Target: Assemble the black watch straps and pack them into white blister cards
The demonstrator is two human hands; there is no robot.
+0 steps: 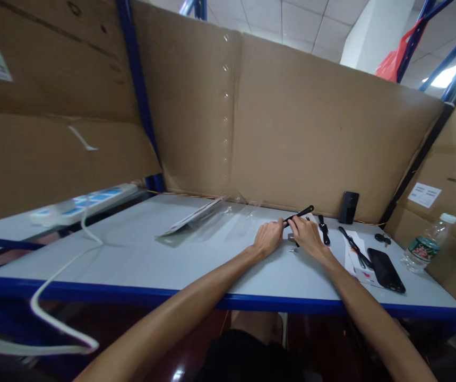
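Both my hands meet over the grey tabletop, a little right of the middle. My left hand [268,237] is closed, its fingers wrapped at the near end of a slim black bar with a rounded tip [306,211]. The bar points up and to the right, past my fingers. Pinched on the same bar is my right hand [305,233], with its thumb close to my left fingers. Small shiny metal pieces [293,250] lie just under the hands. Beside my right hand rests a short black part [324,229]. My fingers hide the bar's lower end.
On the right are a black phone [386,269], a black cord-like strip [355,246] on papers, small black items [383,239], a water bottle [422,246] and an upright black box [348,207]. Plastic packaging [196,220] lies left of centre. A white cable [58,273] hangs by a power strip [92,204].
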